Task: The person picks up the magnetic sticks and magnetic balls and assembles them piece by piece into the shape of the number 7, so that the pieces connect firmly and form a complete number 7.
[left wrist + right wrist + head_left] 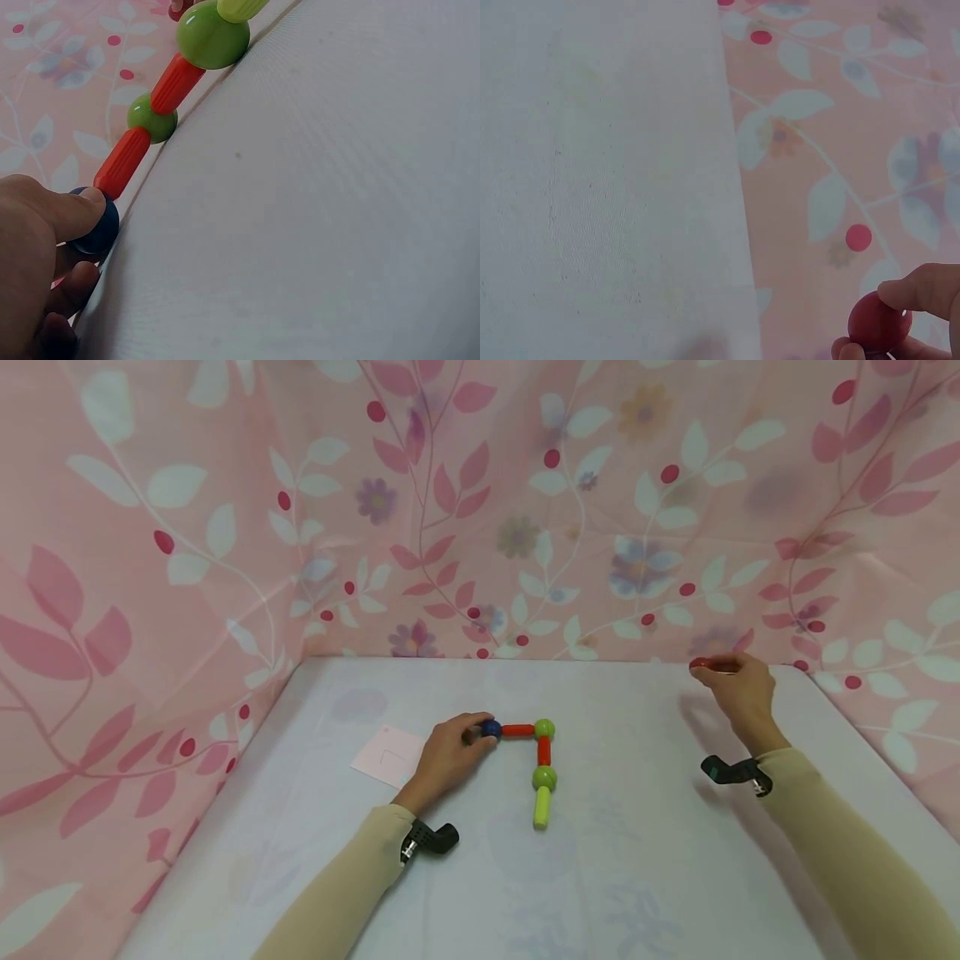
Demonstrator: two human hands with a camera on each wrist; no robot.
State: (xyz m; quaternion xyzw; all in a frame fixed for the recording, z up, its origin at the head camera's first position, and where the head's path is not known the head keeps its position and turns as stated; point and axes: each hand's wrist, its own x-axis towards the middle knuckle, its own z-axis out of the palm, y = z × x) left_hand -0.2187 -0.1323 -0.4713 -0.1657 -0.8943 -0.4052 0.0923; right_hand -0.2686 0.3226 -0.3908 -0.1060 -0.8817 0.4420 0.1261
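Observation:
My left hand (448,753) pinches a dark blue ball (491,729) between thumb and fingers. From that ball a red rod (517,731) runs right to a green ball (544,727). There the chain turns toward me through a second red rod (544,752), then a larger-looking green ball (544,778) and a yellow-green rod (542,810) with a free end. Raised over the table's back right, my right hand (745,697) holds a red ball (880,322) in its fingertips, well apart from the chain. Below this ball, something small is mostly hidden by the fingers.
On the white table (637,860), a pink card (386,753) with a thin angled line lies left of my left hand. A pink floral curtain (480,510) rises behind the table and along its sides. Each wrist wears a black camera mount (431,838).

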